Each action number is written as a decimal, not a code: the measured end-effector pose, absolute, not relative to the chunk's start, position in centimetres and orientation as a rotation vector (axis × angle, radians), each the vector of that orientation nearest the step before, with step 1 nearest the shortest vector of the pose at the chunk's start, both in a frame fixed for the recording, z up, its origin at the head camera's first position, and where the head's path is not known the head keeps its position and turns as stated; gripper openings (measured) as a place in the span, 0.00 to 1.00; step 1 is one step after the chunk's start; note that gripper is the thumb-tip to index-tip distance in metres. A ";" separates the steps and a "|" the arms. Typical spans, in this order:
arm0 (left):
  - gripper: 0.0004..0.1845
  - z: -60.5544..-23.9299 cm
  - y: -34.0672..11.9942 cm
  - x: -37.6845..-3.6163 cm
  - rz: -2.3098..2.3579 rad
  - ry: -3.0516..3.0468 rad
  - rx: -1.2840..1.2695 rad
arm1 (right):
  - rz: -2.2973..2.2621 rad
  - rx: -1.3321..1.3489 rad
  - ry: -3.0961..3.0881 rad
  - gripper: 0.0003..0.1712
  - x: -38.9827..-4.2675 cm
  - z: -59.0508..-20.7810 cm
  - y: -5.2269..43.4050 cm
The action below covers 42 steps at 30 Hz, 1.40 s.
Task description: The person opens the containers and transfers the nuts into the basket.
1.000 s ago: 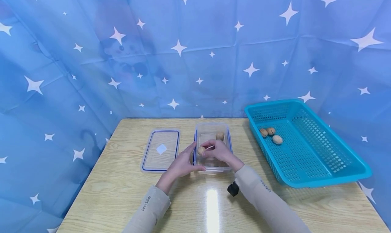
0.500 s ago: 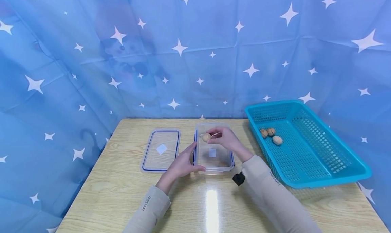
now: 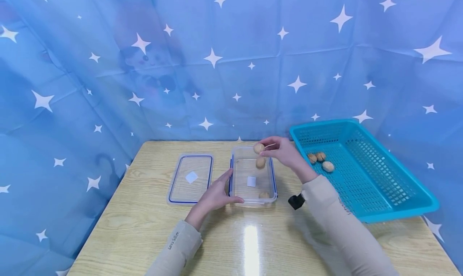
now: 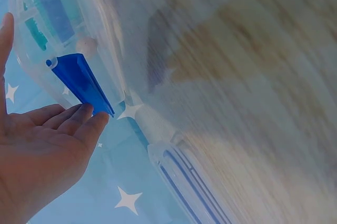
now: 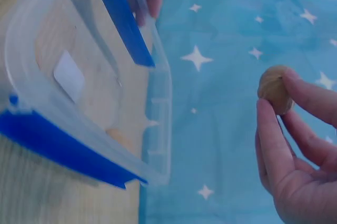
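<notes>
Both arms are covered by long, close-fitting beige knit sleeves that end at the wrists, leaving the left hand [image 3: 217, 195] and right hand [image 3: 285, 153] bare. The beige left sleeve [image 3: 176, 250] carries a short line of small dark lettering running along the forearm near the cuff. The beige right sleeve [image 3: 341, 223] bears a similar dark print. A small black boxy device [image 3: 296, 201] is strapped under the right wrist.
</notes>
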<state>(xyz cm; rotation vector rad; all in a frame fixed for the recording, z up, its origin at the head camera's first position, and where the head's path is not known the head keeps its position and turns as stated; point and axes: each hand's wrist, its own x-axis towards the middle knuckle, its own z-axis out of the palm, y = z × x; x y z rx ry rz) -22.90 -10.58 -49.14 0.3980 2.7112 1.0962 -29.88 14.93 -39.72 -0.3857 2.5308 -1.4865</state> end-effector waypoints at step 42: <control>0.62 -49.1 -10.8 -22.9 1.062 2.727 0.398 | -1.700 0.118 2.790 0.38 -31.8 -38.7 28.4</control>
